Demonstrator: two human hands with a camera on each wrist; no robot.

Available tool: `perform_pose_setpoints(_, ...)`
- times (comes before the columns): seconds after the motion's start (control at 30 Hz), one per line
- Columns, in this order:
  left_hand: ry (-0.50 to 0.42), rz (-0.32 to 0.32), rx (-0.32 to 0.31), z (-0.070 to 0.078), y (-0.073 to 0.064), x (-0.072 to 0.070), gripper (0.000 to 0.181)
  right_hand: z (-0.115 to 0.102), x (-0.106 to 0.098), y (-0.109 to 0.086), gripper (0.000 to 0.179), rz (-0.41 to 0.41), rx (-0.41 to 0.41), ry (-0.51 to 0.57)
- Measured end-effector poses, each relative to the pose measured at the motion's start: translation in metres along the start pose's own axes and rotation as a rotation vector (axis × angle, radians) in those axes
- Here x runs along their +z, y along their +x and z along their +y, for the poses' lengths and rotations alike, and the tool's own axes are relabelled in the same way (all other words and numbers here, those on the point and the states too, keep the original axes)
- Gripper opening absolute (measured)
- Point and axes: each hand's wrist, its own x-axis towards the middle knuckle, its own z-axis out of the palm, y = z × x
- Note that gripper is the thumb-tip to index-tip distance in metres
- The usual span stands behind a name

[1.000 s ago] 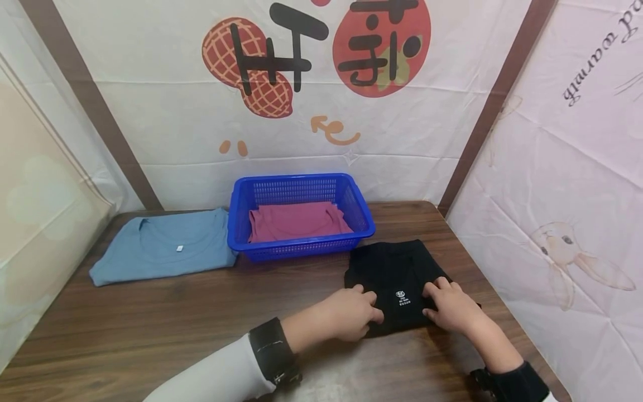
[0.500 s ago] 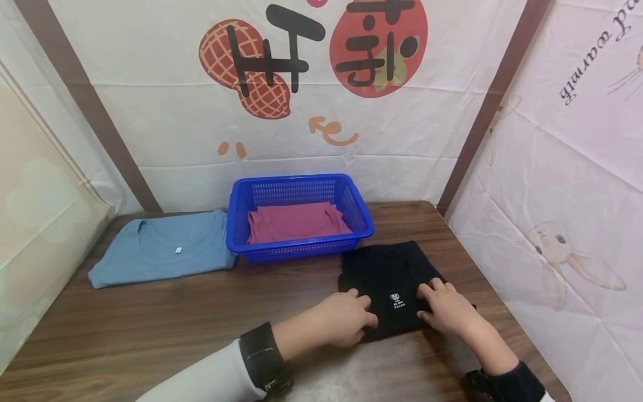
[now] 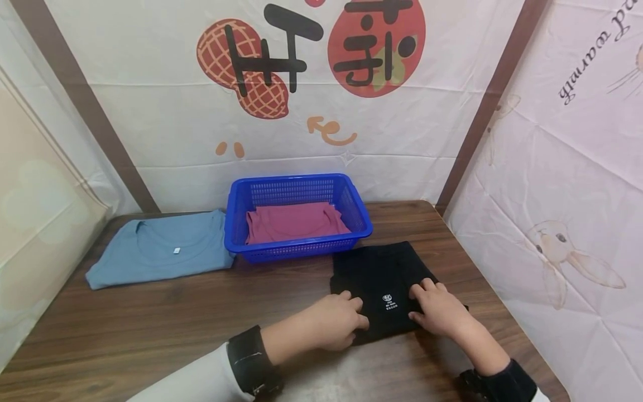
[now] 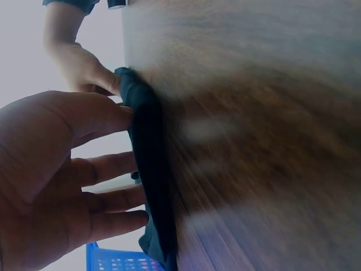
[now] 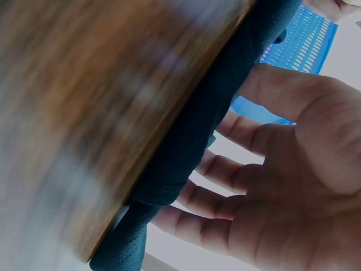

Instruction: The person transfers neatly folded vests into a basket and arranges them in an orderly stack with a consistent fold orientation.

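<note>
A folded black shirt [image 3: 384, 268] with a small white print lies flat on the wooden table, right of centre. My left hand [image 3: 331, 321] rests on its left side, fingertips touching the cloth. On the right side of the shirt, my right hand [image 3: 437, 307] presses with spread fingers. Both wrist views show the fingers fairly straight against the upper face of the shirt [image 4: 151, 169], with no cloth pinched between them. The fingertips of the right hand [image 5: 282, 152] touch the shirt's top in the right wrist view. The hands cover parts of its two sides.
Behind the shirt stands a blue plastic basket [image 3: 296, 245] with a folded pink shirt [image 3: 298, 220] inside. To the basket's left lies a folded blue-grey shirt [image 3: 166, 251]. Printed cloth walls [image 3: 402, 167] surround the table [image 3: 201, 324] at the back and sides.
The black shirt has slid a little to the left under both hands, which moved along with it. The basket and the other shirts have stayed in place; the view has shifted slightly.
</note>
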Motion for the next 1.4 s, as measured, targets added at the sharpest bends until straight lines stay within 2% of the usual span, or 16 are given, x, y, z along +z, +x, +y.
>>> perform_pose_setpoints(0.23,0.000,-0.006,0.000,-0.004,-0.009,0.001,0.028,-0.010,-0.002,0.002,0.031,-0.011,-0.013,0.005)
perform_pose_setpoints(0.73,0.006,0.083,0.041,-0.013,-0.032,0.005,0.026,-0.031,-0.003,0.009,0.032,-0.004,-0.021,-0.002)
perform_pose_setpoints(1.4,-0.061,0.008,-0.004,-0.022,-0.060,-0.001,0.024,-0.058,0.000,0.015,0.036,-0.001,-0.076,-0.021)
